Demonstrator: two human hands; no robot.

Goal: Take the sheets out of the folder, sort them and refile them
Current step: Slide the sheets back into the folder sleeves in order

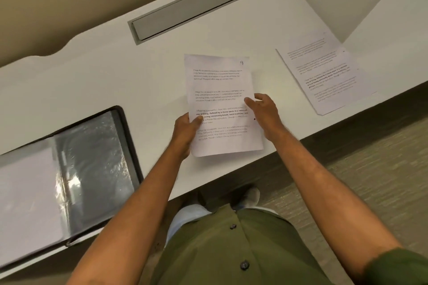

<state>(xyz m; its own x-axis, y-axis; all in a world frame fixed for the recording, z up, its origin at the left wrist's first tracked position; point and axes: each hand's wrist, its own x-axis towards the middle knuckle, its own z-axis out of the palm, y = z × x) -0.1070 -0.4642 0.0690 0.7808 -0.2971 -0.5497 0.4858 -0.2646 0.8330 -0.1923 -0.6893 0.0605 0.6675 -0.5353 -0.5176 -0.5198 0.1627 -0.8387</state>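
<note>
A printed sheet (pixel 220 90) marked with a handwritten 9 at its top right is held over the white desk (pixel 115 81). My left hand (pixel 186 131) pinches its left edge, thumb on top. My right hand (pixel 264 113) is at the sheet's right edge with relaxed, slightly curled fingers touching the paper. An open black folder (pixel 92 169) with clear plastic sleeves lies at the left of the desk. Another stack of printed sheets (pixel 324 71) lies at the right.
A grey cable hatch (pixel 185 9) is set into the desk behind the sheet. The desk's front edge runs diagonally past my body. Carpeted floor (pixel 370 169) lies to the right, and my shoes show under the desk edge.
</note>
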